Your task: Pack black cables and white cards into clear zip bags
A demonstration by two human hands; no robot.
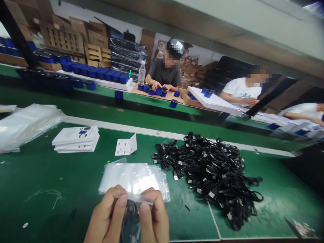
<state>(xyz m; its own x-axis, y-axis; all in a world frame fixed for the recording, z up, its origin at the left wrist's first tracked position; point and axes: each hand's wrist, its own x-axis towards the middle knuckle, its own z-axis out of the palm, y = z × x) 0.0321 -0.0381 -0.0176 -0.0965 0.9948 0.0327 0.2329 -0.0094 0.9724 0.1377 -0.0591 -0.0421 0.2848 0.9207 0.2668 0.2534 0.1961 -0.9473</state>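
Between my two hands is a clear plastic bag with a coiled black cable inside. My left hand pinches the bag's top edge between thumb and fingers. On the other side of that edge, my right hand grips it the same way. Just beyond my hands lies a stack of clear plastic bags, flat on the green table. To the right spreads a big heap of black USB cables. Behind the bags stands a folded white leaflet, and left of it lies a stack of printed leaflets.
A larger pile of clear plastic lies at the far left. Across a white strip runs a green belt with blue round containers. Beyond it a co-worker handles similar containers; two more people sit at the right. An overhead shelf spans the top.
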